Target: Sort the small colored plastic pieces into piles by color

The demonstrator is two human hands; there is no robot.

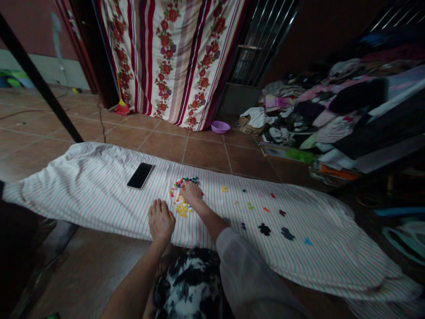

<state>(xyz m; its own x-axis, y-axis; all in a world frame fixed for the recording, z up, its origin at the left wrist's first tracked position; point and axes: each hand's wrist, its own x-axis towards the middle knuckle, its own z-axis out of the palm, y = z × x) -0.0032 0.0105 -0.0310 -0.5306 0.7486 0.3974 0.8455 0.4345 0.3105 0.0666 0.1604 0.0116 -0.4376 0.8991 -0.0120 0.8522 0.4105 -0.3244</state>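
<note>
My left hand [161, 219] lies palm down on the striped cloth [109, 199], its fingers stretched out, just left of a pile of small coloured pieces [182, 209]. Over the upper part of that pile is my right hand [191, 193], its fingers drawn together and pointing down; whatever they may hold is too small to make out. To the right, small groups sorted by colour lie apart: yellow [224, 188], light green [250, 206], red [272, 195], black [264, 229], dark grey [287, 234] and blue [307, 240].
A black phone [141, 176] lies on the cloth left of the pile. Beyond the cloth are a purple basin [220, 127] and a red broom [122, 108] on the tiled floor, by a floral curtain [166, 57]. Clothes [318, 102] are heaped at right.
</note>
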